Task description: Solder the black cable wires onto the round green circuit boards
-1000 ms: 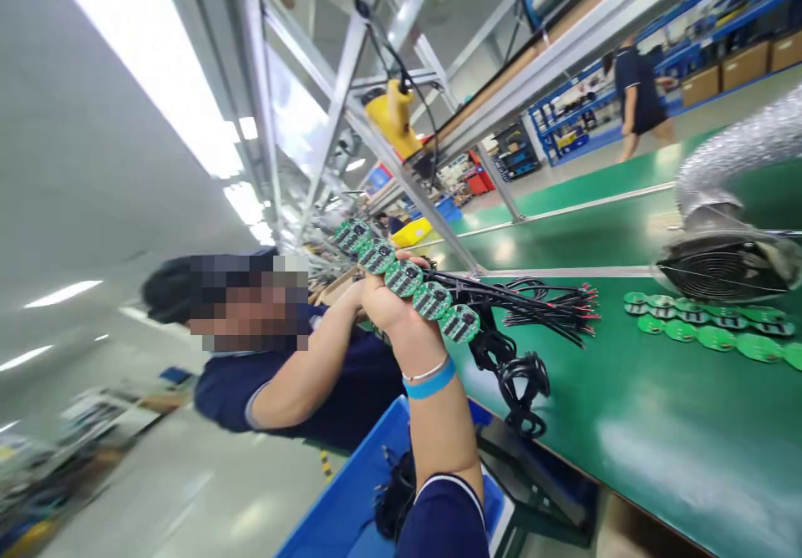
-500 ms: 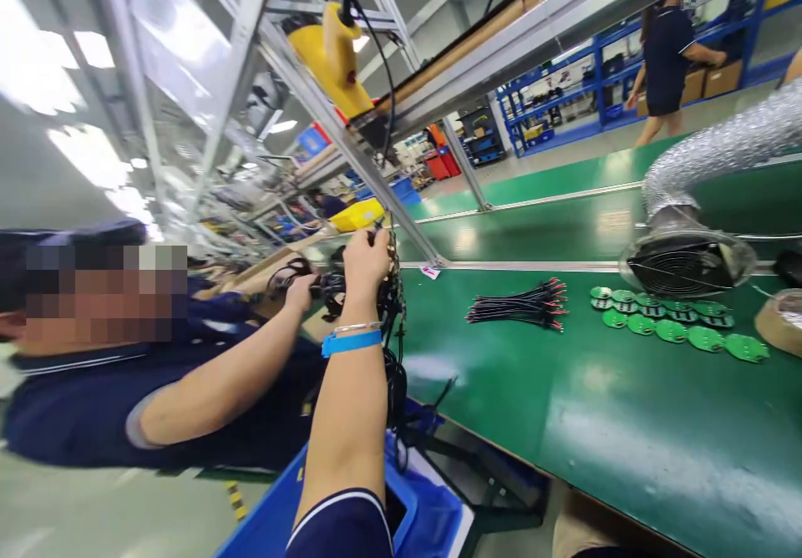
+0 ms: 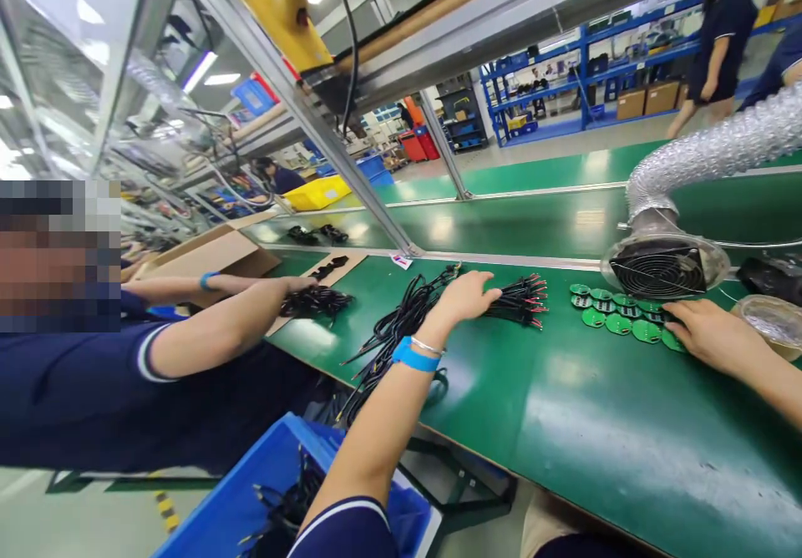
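My left hand [image 3: 467, 297] is open over the green bench, its fingers stretched and thumb apart. It is just left of a bundle of thin black wires [image 3: 520, 299] with red tips and partly hides it. Under and beside this wrist lies a bunch of black cables [image 3: 401, 316], reaching over the bench's front edge. My right hand [image 3: 720, 337] comes in from the right, fingers over the right end of two rows of round green circuit boards [image 3: 619, 324]. A finger and the thumb are apart there, and the hand hides the last boards.
A fan with a silver duct [image 3: 657, 266] stands behind the boards, a tape roll [image 3: 770, 324] to its right. On the left, a co-worker's hand [image 3: 301, 285] is at other black cables [image 3: 319, 303]. A blue bin [image 3: 251, 466] holds cables below the bench edge.
The cable bunch, held up in my left hand before, now lies on the bench, released. That hand moved right and down. My right hand came into view at the boards. The view shifted.
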`<state>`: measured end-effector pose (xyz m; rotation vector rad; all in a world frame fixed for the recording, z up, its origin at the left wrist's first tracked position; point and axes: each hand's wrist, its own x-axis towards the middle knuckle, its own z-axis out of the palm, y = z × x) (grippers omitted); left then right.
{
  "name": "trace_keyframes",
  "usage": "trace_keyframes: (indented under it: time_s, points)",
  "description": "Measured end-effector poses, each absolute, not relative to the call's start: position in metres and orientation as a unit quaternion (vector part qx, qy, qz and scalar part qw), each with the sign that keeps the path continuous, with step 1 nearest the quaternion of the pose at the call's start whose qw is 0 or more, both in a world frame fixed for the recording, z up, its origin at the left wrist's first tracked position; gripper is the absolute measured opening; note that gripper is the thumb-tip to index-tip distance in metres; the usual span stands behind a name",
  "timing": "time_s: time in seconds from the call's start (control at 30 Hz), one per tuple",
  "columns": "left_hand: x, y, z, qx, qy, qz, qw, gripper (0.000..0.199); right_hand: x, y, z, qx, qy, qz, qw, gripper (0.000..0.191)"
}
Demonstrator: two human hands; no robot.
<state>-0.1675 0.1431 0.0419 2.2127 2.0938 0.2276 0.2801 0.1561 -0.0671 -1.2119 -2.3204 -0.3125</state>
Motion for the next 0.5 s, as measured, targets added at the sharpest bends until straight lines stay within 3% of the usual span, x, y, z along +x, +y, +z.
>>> trace_keyframes:
  time_s: [0.1,0.27,0.4,0.5]
  points:
    - [-0.154,0.14,0.011,0.733,0.675,0.068,0.038,0.058,0.279,0.143,-0.068,-0.435,-0.852,-0.134,0.26,0.037]
    - [-0.141,0.126,-0.026,0.729,0.679,0.082,0.034,0.048,0.272,0.106,-0.072,-0.418,-0.859,-0.115,0.273,0.037]
    - [-0.135,0.11,-0.034,0.757,0.644,0.104,0.043,0.046,0.29,0.083,-0.075,-0.427,-0.852,-0.07,0.293,0.032]
    - [-0.122,0.103,-0.028,0.777,0.617,0.113,0.057,0.047,0.294,0.075,-0.065,-0.451,-0.829,-0.04,0.327,0.045]
